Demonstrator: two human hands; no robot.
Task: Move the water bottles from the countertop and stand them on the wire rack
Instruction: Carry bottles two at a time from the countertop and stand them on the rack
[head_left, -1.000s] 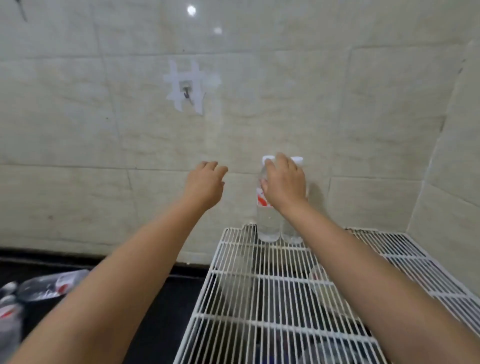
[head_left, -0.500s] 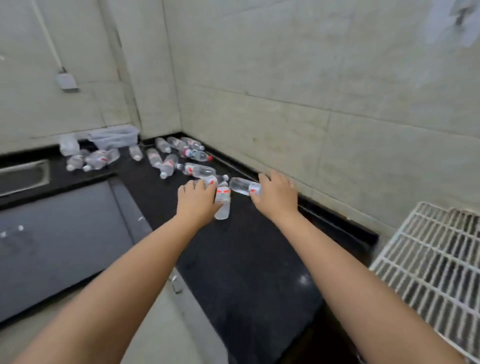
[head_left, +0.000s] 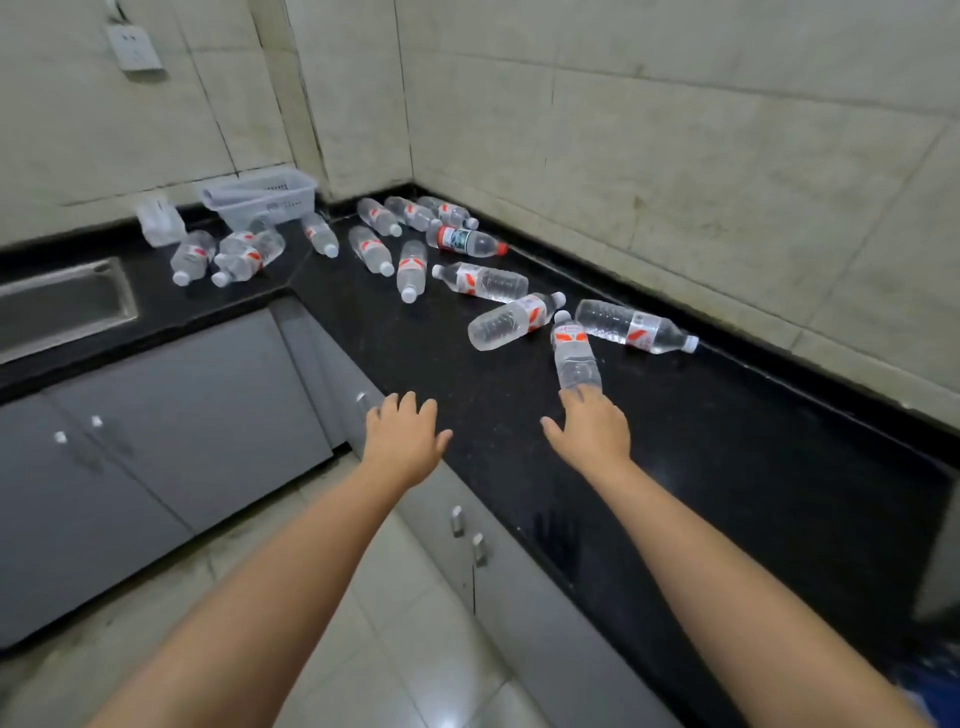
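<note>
**A:** Your black surface (head_left: 727, 467) runs along the tiled wall and turns the corner toward a steel sink (head_left: 62, 304). More than a dozen water bottles (head_left: 483, 282) lie on their sides across it, from the corner out toward you. The wire rack is not in view.

**B:** How will they handle?

**A:** They look full and capped, so expect some weight in each. The thin clear plastic should give a little under a squeeze. The round bodies will likely roll if nudged. Take hold around the mid-body, near the red label, where the ribs offer some bite.

**B:** And what is in the way?

**A:** Grey cabinets (head_left: 156, 415) stand below the surface. A pale plastic basket (head_left: 262, 200) sits at the back, with a small clear container (head_left: 158, 223) beside it and several bottles close by. Nearer you, three bottles crowd together: the nearest bottle (head_left: 574, 353) points its cap at two neighbours (head_left: 511, 319), one (head_left: 631, 327) on either side, so a careless pull could set them rolling.

**B:** The hands?

**A:** Your right hand (head_left: 592, 431) is spread flat, fingertips at the base of that nearest bottle, gripping nothing. Your left hand (head_left: 405, 436) hovers at the surface's edge, fingers loose and empty.
</note>
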